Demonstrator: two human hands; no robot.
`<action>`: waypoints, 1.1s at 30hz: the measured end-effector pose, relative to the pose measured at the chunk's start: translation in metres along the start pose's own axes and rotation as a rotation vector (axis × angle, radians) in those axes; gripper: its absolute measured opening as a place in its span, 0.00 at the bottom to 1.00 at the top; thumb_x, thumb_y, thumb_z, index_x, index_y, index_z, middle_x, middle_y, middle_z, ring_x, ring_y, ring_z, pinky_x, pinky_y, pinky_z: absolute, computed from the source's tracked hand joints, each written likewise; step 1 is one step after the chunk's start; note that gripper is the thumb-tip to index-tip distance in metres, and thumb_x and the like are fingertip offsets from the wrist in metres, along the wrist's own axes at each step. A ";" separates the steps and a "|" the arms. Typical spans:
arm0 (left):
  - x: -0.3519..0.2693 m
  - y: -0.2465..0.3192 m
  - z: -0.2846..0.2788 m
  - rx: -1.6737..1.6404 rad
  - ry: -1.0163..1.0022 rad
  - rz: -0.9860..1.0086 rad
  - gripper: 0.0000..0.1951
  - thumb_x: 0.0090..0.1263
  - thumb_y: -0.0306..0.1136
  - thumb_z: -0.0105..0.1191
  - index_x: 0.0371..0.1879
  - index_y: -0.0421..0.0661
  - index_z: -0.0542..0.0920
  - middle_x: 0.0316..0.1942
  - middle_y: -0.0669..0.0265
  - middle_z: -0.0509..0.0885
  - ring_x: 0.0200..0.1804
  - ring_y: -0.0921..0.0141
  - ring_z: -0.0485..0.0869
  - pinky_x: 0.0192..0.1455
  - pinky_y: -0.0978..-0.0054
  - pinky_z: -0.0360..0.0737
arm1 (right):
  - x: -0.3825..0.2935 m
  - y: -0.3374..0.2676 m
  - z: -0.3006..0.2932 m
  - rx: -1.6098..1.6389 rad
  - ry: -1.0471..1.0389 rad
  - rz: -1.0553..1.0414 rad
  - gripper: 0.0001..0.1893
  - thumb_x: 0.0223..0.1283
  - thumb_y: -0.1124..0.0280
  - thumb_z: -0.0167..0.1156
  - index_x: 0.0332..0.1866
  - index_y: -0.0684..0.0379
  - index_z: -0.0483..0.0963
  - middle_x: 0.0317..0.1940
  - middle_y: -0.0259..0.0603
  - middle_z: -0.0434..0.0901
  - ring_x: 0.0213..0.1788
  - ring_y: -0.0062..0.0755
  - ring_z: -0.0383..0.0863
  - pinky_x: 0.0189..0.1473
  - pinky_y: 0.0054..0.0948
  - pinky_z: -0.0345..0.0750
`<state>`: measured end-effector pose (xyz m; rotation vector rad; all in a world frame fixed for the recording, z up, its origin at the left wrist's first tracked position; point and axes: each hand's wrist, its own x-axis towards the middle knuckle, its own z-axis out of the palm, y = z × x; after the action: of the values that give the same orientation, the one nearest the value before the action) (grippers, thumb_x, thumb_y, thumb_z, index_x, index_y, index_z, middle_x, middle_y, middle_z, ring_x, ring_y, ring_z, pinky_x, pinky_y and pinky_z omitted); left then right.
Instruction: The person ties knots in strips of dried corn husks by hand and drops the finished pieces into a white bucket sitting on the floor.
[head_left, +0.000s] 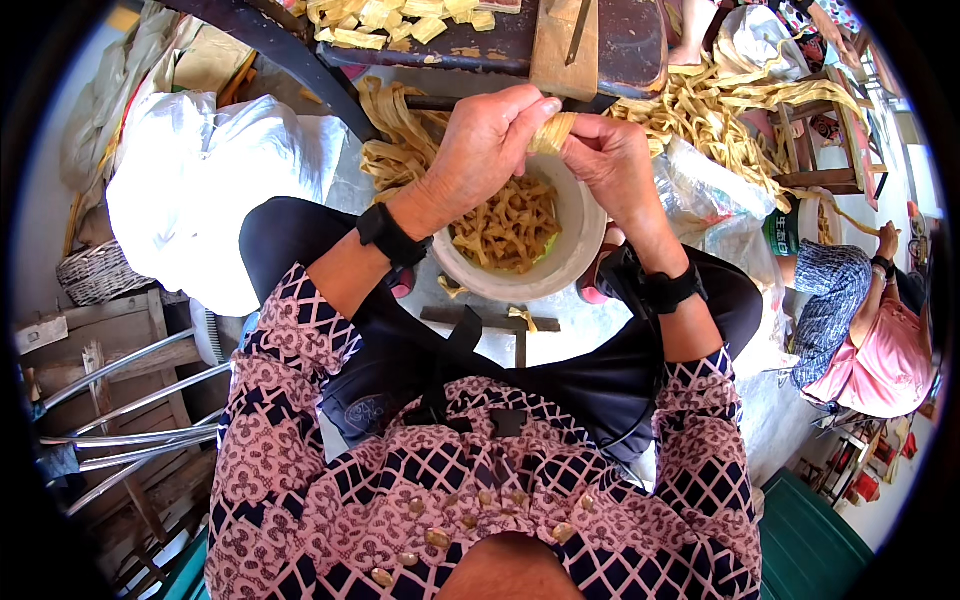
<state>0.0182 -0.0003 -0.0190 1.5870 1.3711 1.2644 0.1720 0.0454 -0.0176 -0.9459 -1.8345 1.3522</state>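
Note:
Both my hands meet above a white bucket (491, 283) between my knees. My left hand (487, 142) pinches one side of a folded, pale yellow plant-fiber-like strip (553, 133), and my right hand (611, 157) grips its other side. Inside the bucket lie many short, twisted brown-yellow pieces (510, 221). Just beyond my hands, a wooden board (564, 67) with a dark, narrow blade-like piece on it rests on a worn dark stool (630, 45). Small folded yellow pieces (382, 19) are heaped on the stool's left part.
Long yellow strips (697, 112) are piled at the upper right, others (401, 142) under the stool. White plastic sacks (202, 195) and a wicker basket (101, 274) stand left. A person in pink (877, 352) sits at right holding a strip; another person's arm shows at the top right.

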 end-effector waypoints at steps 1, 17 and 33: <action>0.000 0.000 0.000 0.047 0.002 0.040 0.09 0.69 0.32 0.48 0.31 0.39 0.76 0.20 0.72 0.74 0.19 0.82 0.72 0.22 0.85 0.70 | 0.001 0.005 0.001 0.031 0.012 -0.014 0.08 0.52 0.68 0.62 0.30 0.62 0.80 0.15 0.30 0.74 0.19 0.13 0.67 0.23 0.20 0.68; -0.006 -0.005 0.010 -0.484 -0.038 -0.317 0.07 0.71 0.30 0.41 0.42 0.42 0.70 0.20 0.72 0.76 0.21 0.81 0.72 0.22 0.84 0.68 | -0.016 -0.013 0.014 -0.150 0.139 -0.154 0.03 0.51 0.76 0.59 0.28 0.62 0.78 0.13 0.32 0.73 0.15 0.16 0.66 0.21 0.19 0.66; -0.007 0.006 0.009 -0.611 -0.142 -0.298 0.12 0.71 0.38 0.46 0.40 0.41 0.75 0.20 0.77 0.68 0.23 0.86 0.62 0.25 0.89 0.58 | 0.004 -0.005 -0.010 0.171 0.188 -0.037 0.15 0.58 0.68 0.60 0.17 0.59 0.73 0.13 0.21 0.65 0.18 0.09 0.59 0.20 0.15 0.56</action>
<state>0.0286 -0.0080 -0.0176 0.9898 0.9587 1.2064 0.1777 0.0527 -0.0099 -0.9115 -1.5619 1.3267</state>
